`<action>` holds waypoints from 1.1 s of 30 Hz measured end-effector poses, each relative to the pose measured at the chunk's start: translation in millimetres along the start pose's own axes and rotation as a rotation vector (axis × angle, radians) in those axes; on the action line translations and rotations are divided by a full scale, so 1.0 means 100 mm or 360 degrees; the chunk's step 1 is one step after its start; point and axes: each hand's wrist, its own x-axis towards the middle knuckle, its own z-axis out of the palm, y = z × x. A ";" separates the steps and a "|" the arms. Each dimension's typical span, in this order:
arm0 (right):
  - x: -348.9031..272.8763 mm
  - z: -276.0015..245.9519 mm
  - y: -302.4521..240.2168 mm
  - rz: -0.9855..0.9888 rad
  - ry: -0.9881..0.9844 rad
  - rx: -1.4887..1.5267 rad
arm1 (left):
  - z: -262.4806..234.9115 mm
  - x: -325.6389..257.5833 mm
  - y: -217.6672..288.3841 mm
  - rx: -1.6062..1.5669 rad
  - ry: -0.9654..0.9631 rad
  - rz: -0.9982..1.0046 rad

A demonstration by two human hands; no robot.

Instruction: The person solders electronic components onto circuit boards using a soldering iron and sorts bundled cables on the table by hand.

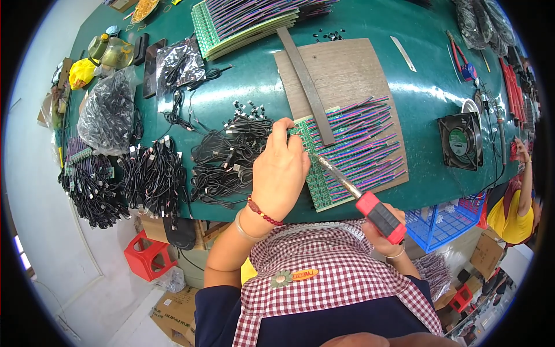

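Observation:
A green circuit board panel [322, 195] with rows of pink, blue and black wires [364, 148] lies in front of me, on a wooden board [341, 69]. Across the wires rests a flat metal bar [305, 87]. My right hand [384, 226] is wrapped round the red and black handle of a soldering iron [370, 209], its tip at the panel's left part. At the panel's upper left edge my left hand [283, 165] is closed, fingertips bent together; what they pinch is hidden. Black cables [228, 159] with bared ends lie heaped beside my left hand.
More wired panels [231, 29] are stacked at the back. Further cable bundles [153, 173] hang over the front left edge near a plastic bag [108, 110]. A fan [461, 141] and pliers [459, 58] stand right; a blue basket [442, 222] is below. Another person [514, 208] is far right.

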 end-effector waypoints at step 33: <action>-0.32 -0.04 0.19 0.0441 0.0123 0.0328 | -0.38 -0.19 -0.03 -0.0038 -0.0143 0.0079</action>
